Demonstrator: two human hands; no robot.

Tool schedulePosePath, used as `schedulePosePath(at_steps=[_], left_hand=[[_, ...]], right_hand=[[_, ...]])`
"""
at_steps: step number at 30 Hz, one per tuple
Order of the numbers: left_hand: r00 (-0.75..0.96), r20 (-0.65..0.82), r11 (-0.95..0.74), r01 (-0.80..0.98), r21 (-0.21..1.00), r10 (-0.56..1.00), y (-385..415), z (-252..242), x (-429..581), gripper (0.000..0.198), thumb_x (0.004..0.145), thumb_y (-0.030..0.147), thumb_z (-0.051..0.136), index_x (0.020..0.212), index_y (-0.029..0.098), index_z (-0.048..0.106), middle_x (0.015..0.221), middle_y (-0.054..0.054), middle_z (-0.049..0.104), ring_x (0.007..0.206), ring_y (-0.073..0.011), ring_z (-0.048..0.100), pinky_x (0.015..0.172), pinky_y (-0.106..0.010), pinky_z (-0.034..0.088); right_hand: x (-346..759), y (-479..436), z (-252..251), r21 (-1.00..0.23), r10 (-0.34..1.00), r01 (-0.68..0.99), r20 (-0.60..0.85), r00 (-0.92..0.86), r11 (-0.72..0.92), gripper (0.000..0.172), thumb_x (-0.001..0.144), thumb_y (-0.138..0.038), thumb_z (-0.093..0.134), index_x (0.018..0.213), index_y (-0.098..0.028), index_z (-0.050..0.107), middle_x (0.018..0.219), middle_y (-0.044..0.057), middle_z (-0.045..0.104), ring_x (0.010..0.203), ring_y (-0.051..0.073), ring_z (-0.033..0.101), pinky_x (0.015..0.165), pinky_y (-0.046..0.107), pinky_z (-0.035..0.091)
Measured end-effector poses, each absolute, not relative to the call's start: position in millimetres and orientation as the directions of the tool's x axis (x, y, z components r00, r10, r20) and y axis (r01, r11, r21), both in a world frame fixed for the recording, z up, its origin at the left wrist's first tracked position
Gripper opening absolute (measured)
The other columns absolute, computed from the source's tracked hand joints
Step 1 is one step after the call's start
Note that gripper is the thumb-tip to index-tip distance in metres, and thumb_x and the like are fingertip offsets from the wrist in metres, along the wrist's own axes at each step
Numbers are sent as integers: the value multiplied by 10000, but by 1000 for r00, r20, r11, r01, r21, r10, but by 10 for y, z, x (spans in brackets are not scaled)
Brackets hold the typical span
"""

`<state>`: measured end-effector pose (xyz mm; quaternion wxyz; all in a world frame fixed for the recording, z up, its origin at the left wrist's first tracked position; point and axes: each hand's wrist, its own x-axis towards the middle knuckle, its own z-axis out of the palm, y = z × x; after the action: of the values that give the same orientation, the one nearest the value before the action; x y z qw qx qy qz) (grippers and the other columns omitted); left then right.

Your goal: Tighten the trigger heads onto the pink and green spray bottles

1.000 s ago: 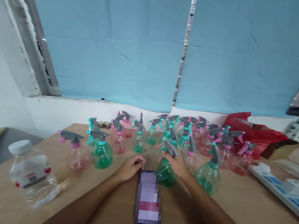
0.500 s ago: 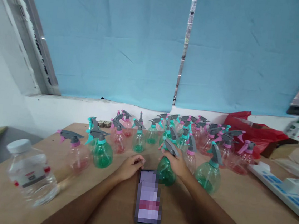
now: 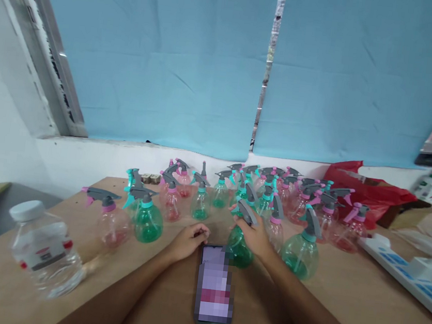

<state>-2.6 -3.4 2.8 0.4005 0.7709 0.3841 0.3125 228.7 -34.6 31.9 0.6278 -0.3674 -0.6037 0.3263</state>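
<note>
While your R hand (image 3: 256,235) grips the green spray bottle (image 3: 237,253) round its neck, fingers wrapped tight just under the grey trigger head (image 3: 248,213), the bottle stands upright on the wooden table (image 3: 339,311), near ctr, just beside the far right corner of the phone (image 3: 215,287). Your L hand (image 3: 187,243) rests on the table at the phone's far left corner, fingers loosely curled in, nothing visible in them. The phone lies flat between your forearms w/ a cable at its near end. Beyond your hands, a crowd of pink & green spray bottles (image 3: 275,189) stands upright toward the far edge. Another green one (image 3: 301,255) sits just right of yours. Near left, a clear water bottle (image 3: 43,257) w/ white cap looks tilted. At right lie a white power strip (image 3: 402,274) and, farther off, a red bag (image 3: 368,192).
</note>
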Motion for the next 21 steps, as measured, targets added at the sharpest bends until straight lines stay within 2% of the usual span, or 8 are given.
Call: schedulePosePath(at_steps=[6,10,17,21], left_hand=[[518,182,-398,344,850,836,-35,33,-28,258,909,437,527,866,198,617,769,-6,658,751,-181,590,728,-275,435],[514,175,-387,340,857,840,-42,38,-28,263,900,445,534,868,195,613,773,-6,655,760,-183,590,736,-276,435],[518,183,-404,353,844,835,-61,66,-23,272,913,450,530,875,197,621,776,-10,662,760,-185,589,738,-277,432],[517,181,-403,358,842,837,-62,76,-21,281,898,464,535,862,198,619,773,-12,661,759,-187,590,740,-277,430]], right_hand=[[2291,-338,315,-849,847,14,529,57,529,241,855,-359,615,1075,-281,672,1008,34,671,756,173,616,683,334,597],[2291,-330,310,-853,851,24,522,61,521,210,859,-372,619,1034,-266,669,950,23,670,690,156,615,696,331,582],[2291,-337,326,-861,858,14,508,77,509,162,824,-389,675,872,-239,639,761,-15,612,622,153,603,627,303,554],[2293,-329,323,-852,850,1,522,70,524,190,839,-405,654,955,-256,668,893,15,661,716,170,613,649,308,566]])
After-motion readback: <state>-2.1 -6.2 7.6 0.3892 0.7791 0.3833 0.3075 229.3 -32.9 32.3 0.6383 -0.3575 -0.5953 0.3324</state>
